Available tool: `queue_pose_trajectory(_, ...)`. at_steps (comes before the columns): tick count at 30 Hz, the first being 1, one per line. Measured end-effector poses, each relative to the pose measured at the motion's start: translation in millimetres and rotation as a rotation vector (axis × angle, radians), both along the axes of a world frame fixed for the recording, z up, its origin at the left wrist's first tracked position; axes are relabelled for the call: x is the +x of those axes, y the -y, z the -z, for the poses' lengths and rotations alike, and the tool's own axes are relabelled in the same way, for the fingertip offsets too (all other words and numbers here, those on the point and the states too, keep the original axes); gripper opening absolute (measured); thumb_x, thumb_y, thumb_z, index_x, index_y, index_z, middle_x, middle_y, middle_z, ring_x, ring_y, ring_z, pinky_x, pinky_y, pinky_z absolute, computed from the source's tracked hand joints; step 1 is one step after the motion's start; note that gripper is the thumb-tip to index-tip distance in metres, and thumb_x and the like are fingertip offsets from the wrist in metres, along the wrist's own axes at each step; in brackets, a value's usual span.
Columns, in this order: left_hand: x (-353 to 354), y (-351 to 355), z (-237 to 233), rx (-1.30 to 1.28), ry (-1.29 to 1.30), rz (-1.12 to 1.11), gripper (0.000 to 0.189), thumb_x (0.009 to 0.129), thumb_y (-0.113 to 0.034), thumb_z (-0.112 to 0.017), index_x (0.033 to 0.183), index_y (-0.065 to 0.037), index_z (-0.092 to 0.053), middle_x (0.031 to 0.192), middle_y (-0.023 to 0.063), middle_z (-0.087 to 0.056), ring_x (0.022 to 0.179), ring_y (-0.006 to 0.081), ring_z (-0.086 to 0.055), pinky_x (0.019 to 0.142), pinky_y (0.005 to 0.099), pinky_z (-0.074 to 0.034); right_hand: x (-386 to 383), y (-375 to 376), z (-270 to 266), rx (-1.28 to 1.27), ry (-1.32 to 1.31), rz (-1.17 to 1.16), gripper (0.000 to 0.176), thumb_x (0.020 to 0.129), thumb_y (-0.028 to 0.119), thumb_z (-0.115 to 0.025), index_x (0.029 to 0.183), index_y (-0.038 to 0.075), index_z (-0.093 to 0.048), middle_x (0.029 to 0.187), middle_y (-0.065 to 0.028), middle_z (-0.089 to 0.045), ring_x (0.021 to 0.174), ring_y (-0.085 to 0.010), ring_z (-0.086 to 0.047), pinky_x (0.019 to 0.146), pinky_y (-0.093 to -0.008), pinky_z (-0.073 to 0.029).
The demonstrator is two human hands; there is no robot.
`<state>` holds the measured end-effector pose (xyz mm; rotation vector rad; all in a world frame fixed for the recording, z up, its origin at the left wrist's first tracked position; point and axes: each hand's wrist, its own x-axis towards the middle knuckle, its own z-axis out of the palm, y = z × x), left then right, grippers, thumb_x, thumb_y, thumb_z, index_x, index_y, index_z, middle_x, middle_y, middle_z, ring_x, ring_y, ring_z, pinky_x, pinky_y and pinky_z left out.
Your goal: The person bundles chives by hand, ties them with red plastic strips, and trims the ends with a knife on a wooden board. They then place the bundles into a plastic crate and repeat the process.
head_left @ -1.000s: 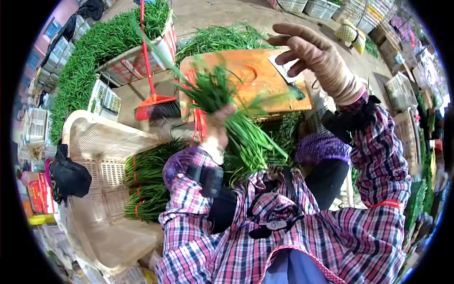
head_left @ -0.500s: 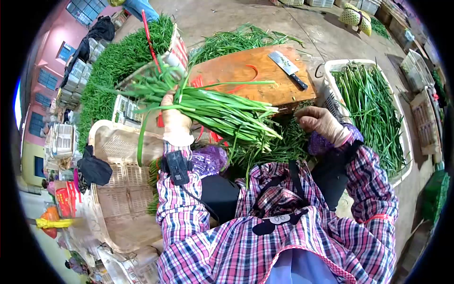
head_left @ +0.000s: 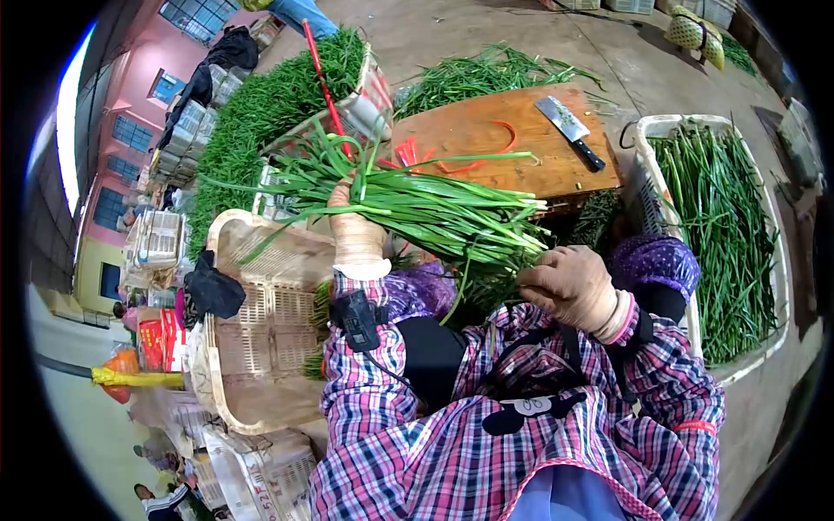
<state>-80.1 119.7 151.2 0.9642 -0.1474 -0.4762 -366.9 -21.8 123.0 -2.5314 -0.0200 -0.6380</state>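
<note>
- The bunch of long, flat green leaves (head_left: 417, 208) is being held crosswise on the near side of the wooden board (head_left: 486, 130).
- The left hand (head_left: 354, 233) is gripping its leafy half, gloved fingers wrapped tight around it.
- The right hand (head_left: 569, 285) is clenching the stem ends, fingers curled shut.
- A steel cleaver (head_left: 569, 128) is lying on the board's right part, with thin red bands (head_left: 452, 163) lying on its left.
- A white slatted crate (head_left: 645, 165) of loose greens is standing right of the board.

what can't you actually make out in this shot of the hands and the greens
All in the head view:
- right hand: its palm and fingertips are hidden by its own back, so its grip on the bunch of greens is unclear.
- left hand: its fingers are covered by the stalks.
- basket: the bundles inside are mostly behind the left sleeve.
- red packet: the print is too small to read.
</note>
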Motion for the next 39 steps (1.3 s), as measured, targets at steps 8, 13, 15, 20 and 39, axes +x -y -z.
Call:
queue_pose_trajectory(8, -15.2, -3.2, 13.1, 0.05, -0.142, 0.013, 0.023, 0.086, -0.023, -0.054, 0.089, -0.003, -0.064, 0.084, 0.0101, -0.066, 0.073, 0.0246, -0.062, 0.07, 0.0388, -0.052, 34.1, 18.3, 9.4, -0.025, -0.099, 0.253, 0.033, 0.079, 0.023, -0.063, 0.11, 0.013, -0.056, 0.08, -0.0096, -0.061, 0.073, -0.0304, -0.061, 0.062, -0.0419, -0.047)
queue_pose_trajectory(13, -44.5, 10.5, 2.4, 0.037, -0.199, 0.038, 0.018, 0.084, -0.024, -0.059, 0.087, -0.007, -0.062, 0.083, 0.007, -0.065, 0.074, 0.0211, -0.062, 0.069, 0.0368, -0.052, 56.6, -14.7, -18.7, 0.101, 0.088, 0.113, 0.019, 0.078, 0.022, -0.064, 0.096, 0.015, -0.06, 0.08, -0.0083, -0.063, 0.074, -0.03, -0.061, 0.061, -0.042, -0.046)
queue_pose_trajectory(15, -61.6, 14.5, -2.7, 0.04, -0.234, 0.032, 0.015, 0.079, -0.02, -0.062, 0.086, -0.008, -0.059, 0.078, 0.0046, -0.062, 0.066, 0.0204, -0.06, 0.064, 0.0344, -0.051, 69.7, -24.2, -19.8, 0.1, 0.116, 0.08, 0.017, 0.079, 0.024, -0.064, 0.093, 0.015, -0.06, 0.08, -0.008, -0.063, 0.074, -0.0297, -0.062, 0.06, -0.0421, -0.046)
queue_pose_trajectory(20, -70.1, 15.6, 27.4, 0.055, -0.052, 0.005, 0.016, 0.082, -0.018, -0.058, 0.09, -0.005, -0.061, 0.085, 0.0035, -0.062, 0.074, 0.0152, -0.059, 0.07, 0.029, -0.049, 102.6, -40.7, -10.6, -0.01, 0.0, 0.145, 0.018, 0.079, 0.029, -0.064, 0.088, 0.014, -0.061, 0.073, -0.0082, -0.061, 0.068, -0.0297, -0.061, 0.057, -0.041, -0.046)
queue_pose_trajectory(39, -61.8, -0.7, 47.5, -0.059, -0.186, -0.102, 0.013, 0.085, -0.02, -0.059, 0.09, -0.008, -0.061, 0.081, 0.0007, -0.06, 0.072, 0.0134, -0.057, 0.068, 0.0292, -0.048, 95.5, -27.9, -23.0, -0.093, -0.504, 0.033, 0.024, 0.073, 0.028, -0.061, 0.082, 0.006, -0.062, 0.07, -0.0156, -0.064, 0.07, -0.0353, -0.064, 0.063, -0.0479, -0.049)
